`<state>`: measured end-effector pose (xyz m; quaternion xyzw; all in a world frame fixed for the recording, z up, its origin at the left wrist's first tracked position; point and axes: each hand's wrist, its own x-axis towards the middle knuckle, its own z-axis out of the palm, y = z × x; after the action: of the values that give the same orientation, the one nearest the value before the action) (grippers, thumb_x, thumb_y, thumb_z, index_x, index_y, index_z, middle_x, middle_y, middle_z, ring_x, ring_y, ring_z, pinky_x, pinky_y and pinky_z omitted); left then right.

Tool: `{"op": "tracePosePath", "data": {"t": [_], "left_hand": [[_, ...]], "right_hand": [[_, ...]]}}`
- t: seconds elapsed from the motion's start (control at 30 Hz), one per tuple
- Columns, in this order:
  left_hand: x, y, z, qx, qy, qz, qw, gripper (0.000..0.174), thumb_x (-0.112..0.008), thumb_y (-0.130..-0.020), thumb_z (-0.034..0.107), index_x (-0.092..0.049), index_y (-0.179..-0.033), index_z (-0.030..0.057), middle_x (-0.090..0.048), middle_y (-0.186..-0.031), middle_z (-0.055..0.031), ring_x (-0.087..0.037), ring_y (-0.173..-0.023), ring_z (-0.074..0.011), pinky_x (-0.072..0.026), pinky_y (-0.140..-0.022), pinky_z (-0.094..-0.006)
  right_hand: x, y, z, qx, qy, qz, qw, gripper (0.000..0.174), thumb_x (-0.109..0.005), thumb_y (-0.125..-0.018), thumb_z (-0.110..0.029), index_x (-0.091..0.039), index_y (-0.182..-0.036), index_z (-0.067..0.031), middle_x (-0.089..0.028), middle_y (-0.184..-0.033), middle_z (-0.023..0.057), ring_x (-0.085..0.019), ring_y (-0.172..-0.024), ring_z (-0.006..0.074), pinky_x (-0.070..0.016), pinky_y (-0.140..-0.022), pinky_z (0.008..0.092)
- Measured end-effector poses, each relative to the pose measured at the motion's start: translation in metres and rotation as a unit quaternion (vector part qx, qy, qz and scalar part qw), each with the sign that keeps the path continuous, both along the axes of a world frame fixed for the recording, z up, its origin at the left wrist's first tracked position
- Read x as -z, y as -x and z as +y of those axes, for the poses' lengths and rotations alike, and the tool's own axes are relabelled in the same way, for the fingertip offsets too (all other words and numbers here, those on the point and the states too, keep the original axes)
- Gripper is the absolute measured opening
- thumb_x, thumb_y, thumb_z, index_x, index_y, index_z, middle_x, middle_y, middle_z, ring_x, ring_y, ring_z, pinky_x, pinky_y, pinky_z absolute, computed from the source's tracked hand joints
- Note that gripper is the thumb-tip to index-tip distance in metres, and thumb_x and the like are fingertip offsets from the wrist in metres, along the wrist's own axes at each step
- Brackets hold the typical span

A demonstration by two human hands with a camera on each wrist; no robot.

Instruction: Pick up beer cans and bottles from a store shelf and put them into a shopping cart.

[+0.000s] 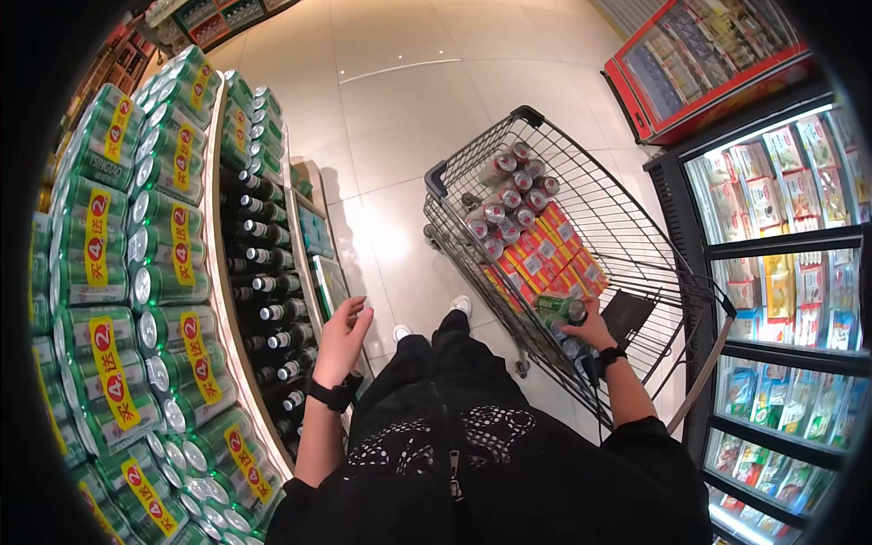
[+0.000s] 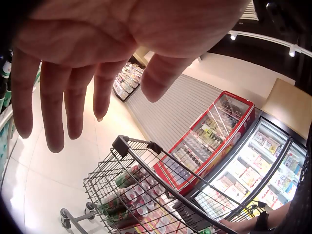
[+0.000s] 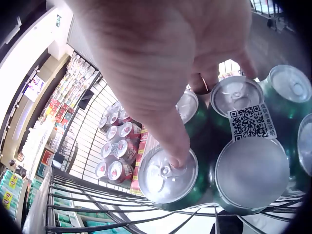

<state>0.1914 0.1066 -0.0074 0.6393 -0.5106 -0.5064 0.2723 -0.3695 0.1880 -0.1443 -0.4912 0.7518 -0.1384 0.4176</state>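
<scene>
My right hand is inside the shopping cart, gripping a pack of green cans. In the right wrist view its thumb lies on one silver can top, and the other fingers reach down between cans farther across the pack. A QR label sticks across two of the tops. My left hand hangs in the air beside the bottle shelf, fingers extended and holding nothing. Orange-red boxes and a pack of cans with red-printed tops lie farther along in the cart.
Stacked green can packs with yellow strips fill the left side, next to rows of dark bottles. Lit glass-door refrigerators and a red-framed freezer stand to the right. Tiled floor stretches ahead.
</scene>
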Motion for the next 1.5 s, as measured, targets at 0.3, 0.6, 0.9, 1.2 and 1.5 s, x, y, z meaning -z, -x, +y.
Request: {"op": "tracePosePath", "data": {"t": [0.3, 0.6, 0.9, 1.2, 1.5], "left_hand": [[-0.015, 0.052, -0.015, 0.034, 0.011, 0.002, 0.999, 0.041, -0.063, -0.097, 0.026, -0.057, -0.128, -0.0008, -0.067, -0.114, -0.0211, -0.068, -0.094, -0.0261, -0.0533, -0.080, -0.0336], [-0.012, 0.278, -0.071, 0.426, 0.013, 0.062, 0.903, 0.042, -0.061, -0.096, 0.031, -0.058, -0.126, 0.0017, -0.070, -0.102, -0.0163, -0.068, -0.088, -0.0294, -0.0539, -0.080, -0.0378], [0.170, 0.471, -0.067, 0.586, -0.196, -0.009, 0.786, 0.059, -0.082, -0.073, 0.036, -0.065, -0.124, 0.0128, -0.069, -0.113, -0.0142, -0.066, -0.107, -0.0298, -0.0507, -0.093, -0.0412], [0.194, 0.476, -0.053, 0.536, -0.267, -0.071, 0.798, 0.121, -0.091, -0.065, 0.037, -0.016, -0.156, 0.0109, -0.043, -0.148, -0.0237, -0.049, -0.132, -0.0360, -0.0422, -0.107, -0.0423], [0.169, 0.480, -0.052, 0.563, -0.078, -0.199, 0.798, 0.097, -0.090, -0.060, 0.029, -0.043, -0.143, 0.0133, -0.058, -0.126, -0.0224, -0.057, -0.117, -0.0398, -0.0482, -0.097, -0.0461]], "right_hand": [[-0.011, 0.033, 0.036, 0.080, -0.014, 0.032, 0.996, 0.104, -0.095, -0.056, -0.024, -0.034, -0.138, -0.0029, -0.054, -0.132, 0.0242, -0.054, -0.125, 0.0365, -0.0458, -0.103, 0.0413], [0.031, 0.086, 0.103, 0.242, -0.150, -0.116, 0.952, 0.052, -0.087, -0.067, -0.019, -0.062, -0.104, 0.0066, -0.067, -0.108, 0.0170, -0.066, -0.099, 0.0261, -0.0524, -0.086, 0.0351], [0.052, 0.075, 0.112, 0.444, -0.082, -0.552, 0.701, 0.038, -0.071, -0.085, -0.001, -0.061, -0.122, -0.0021, -0.065, -0.120, 0.0094, -0.064, -0.112, 0.0229, -0.0526, -0.096, 0.0371], [0.073, 0.055, 0.105, 0.492, -0.061, -0.562, 0.663, 0.052, -0.074, -0.088, -0.011, -0.050, -0.134, -0.0094, -0.062, -0.123, 0.0060, -0.062, -0.111, 0.0228, -0.0534, -0.093, 0.0421], [0.043, 0.047, 0.086, 0.518, -0.025, -0.487, 0.703, 0.049, -0.070, -0.091, -0.009, -0.047, -0.134, -0.0090, -0.059, -0.125, 0.0080, -0.061, -0.113, 0.0254, -0.0540, -0.094, 0.0487]]}}
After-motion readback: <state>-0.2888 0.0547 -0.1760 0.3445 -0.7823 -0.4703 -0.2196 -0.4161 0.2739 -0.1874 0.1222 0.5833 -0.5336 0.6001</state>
